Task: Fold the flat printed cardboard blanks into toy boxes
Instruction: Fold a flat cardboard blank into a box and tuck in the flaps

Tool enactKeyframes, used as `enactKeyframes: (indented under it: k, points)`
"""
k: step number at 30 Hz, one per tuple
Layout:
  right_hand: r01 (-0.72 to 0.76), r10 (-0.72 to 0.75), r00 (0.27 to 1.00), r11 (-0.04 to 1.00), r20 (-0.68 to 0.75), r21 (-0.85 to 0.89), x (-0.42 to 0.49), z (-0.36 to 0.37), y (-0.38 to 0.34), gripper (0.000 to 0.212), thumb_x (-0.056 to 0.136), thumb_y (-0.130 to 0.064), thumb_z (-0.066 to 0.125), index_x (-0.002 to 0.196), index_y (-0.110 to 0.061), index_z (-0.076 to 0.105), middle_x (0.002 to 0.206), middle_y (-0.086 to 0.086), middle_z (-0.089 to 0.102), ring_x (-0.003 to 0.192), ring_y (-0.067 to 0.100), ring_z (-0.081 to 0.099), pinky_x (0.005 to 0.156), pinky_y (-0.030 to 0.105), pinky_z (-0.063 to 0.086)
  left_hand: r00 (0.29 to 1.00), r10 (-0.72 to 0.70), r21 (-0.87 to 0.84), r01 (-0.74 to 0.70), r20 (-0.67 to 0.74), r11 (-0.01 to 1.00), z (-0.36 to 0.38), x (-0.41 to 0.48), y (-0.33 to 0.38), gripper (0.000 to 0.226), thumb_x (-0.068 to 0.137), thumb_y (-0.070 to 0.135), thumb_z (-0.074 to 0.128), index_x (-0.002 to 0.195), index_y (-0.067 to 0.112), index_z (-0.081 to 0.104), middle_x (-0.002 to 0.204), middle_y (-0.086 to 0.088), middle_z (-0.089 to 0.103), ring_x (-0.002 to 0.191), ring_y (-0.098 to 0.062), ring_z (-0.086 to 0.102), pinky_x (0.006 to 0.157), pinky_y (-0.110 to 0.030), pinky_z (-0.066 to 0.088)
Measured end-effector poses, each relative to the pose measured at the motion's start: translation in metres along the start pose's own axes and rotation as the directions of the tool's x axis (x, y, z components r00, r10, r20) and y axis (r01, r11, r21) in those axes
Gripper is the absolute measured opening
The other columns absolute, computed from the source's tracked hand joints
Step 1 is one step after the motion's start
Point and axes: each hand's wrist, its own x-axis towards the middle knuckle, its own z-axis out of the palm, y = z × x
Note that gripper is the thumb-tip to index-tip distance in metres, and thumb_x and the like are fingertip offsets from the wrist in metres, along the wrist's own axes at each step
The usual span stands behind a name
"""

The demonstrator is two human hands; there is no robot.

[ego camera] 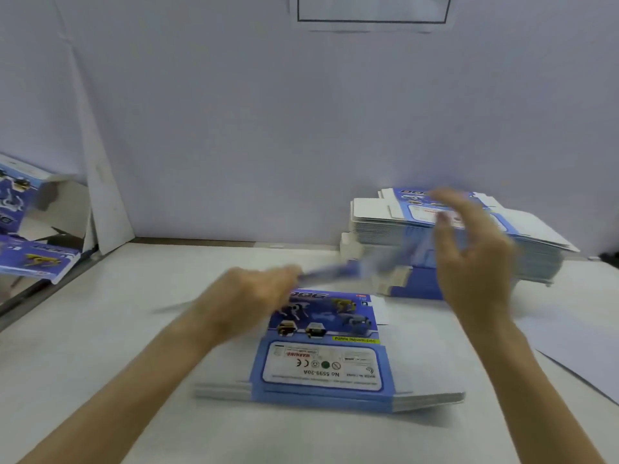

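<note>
A low stack of flat blue printed blanks lies on the table in front of me. Above its far edge my left hand grips one end of a blurred blue blank held in the air. My right hand is raised at the blank's other end with its fingers spread; whether it touches the blank is lost in the blur. A taller stack of blanks sits behind my right hand against the back wall.
The white table ends at a pale wall. Folded blue toy boxes lie at the far left past the table's edge. A white sheet lies at the right edge.
</note>
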Motion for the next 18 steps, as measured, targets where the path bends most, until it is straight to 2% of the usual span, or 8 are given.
enactKeyframes:
  k: [1,3,5,8,10,12,15,18]
  points:
    - [0.003,-0.001,0.987,1.0,-0.159,0.01,0.009,-0.007,-0.003,0.031,0.092,-0.008,0.047,0.119,-0.006,0.063,0.118,-0.005,0.058,0.113,0.01,0.054,0.099,0.014,0.036,0.991,-0.1,0.023,0.102,-0.084,0.994,-0.009,0.008,-0.01,0.01,0.097,0.012,0.043,0.091,0.012,0.051,0.051,-0.001,0.052,0.033,-0.017,0.045,0.03,-0.023,0.033]
    - [-0.126,0.15,0.962,0.985,-0.228,0.117,0.022,-0.012,-0.006,0.039,0.092,-0.011,0.045,0.129,-0.01,0.055,0.127,-0.004,0.055,0.117,0.008,0.05,0.103,0.024,0.038,0.874,-0.415,-0.102,0.403,-0.252,0.91,-0.022,0.026,-0.02,0.012,0.097,0.013,0.038,0.088,0.012,0.045,0.049,-0.002,0.048,0.036,-0.02,0.046,0.037,-0.023,0.033]
    - [-0.394,0.402,0.916,0.893,0.008,0.219,0.025,-0.005,-0.015,0.045,0.097,-0.022,0.047,0.141,-0.015,0.043,0.138,-0.003,0.051,0.124,0.008,0.046,0.108,0.029,0.035,0.662,-0.683,-0.429,0.545,-0.307,0.721,-0.025,0.039,-0.018,0.025,0.102,0.014,0.036,0.078,0.015,0.042,0.052,0.009,0.042,0.043,-0.006,0.044,0.044,-0.015,0.033]
    - [-0.585,0.513,0.78,0.802,0.359,0.124,0.014,0.011,-0.02,0.059,0.097,-0.039,0.048,0.15,-0.021,0.029,0.148,-0.006,0.042,0.135,0.01,0.04,0.111,0.03,0.033,0.466,-0.876,-0.805,0.468,-0.126,0.365,-0.017,0.055,-0.003,0.036,0.105,0.016,0.033,0.07,0.02,0.036,0.051,0.016,0.05,0.046,0.003,0.044,0.042,-0.007,0.033]
    - [-0.619,0.51,0.748,0.767,0.425,0.169,0.007,0.021,-0.02,0.049,0.094,-0.041,0.053,0.139,-0.025,0.042,0.123,-0.016,0.06,0.107,-0.004,0.059,0.082,0.017,0.05,0.411,-0.911,-0.896,0.413,0.02,0.167,-0.009,0.056,0.003,0.034,0.105,0.018,0.033,0.072,0.017,0.043,0.051,0.019,0.054,0.045,0.005,0.048,0.041,-0.006,0.035]
    - [-0.645,0.514,0.74,0.724,0.433,0.244,0.003,0.026,-0.014,0.045,0.094,-0.036,0.056,0.136,-0.027,0.043,0.102,-0.023,0.062,0.078,-0.019,0.059,0.057,0.006,0.046,0.408,-0.897,-0.934,0.357,0.171,-0.015,0.001,0.051,0.007,0.027,0.105,0.022,0.034,0.095,0.016,0.059,0.07,0.014,0.066,0.057,0.004,0.058,0.047,-0.011,0.044]
    - [-0.616,0.473,0.764,0.738,0.438,0.277,-0.003,0.032,-0.009,0.044,0.093,-0.035,0.058,0.135,-0.034,0.044,0.098,-0.028,0.061,0.081,-0.013,0.063,0.062,0.015,0.055,0.4,-0.868,-0.906,0.405,0.294,-0.12,0.013,0.041,0.008,0.04,0.102,0.036,0.036,0.142,0.03,0.041,0.123,0.002,0.063,0.105,-0.01,0.063,0.07,-0.025,0.055]
    - [-0.651,0.463,0.747,0.657,0.477,0.381,-0.008,0.036,-0.006,0.034,0.093,-0.03,0.06,0.126,-0.031,0.053,0.107,-0.012,0.069,0.087,0.004,0.07,0.06,0.022,0.057,0.404,-0.84,-0.899,0.391,0.362,-0.2,0.02,0.038,0.006,0.044,0.101,0.04,0.036,0.145,0.035,0.037,0.126,0.005,0.062,0.106,-0.005,0.064,0.064,-0.019,0.055]
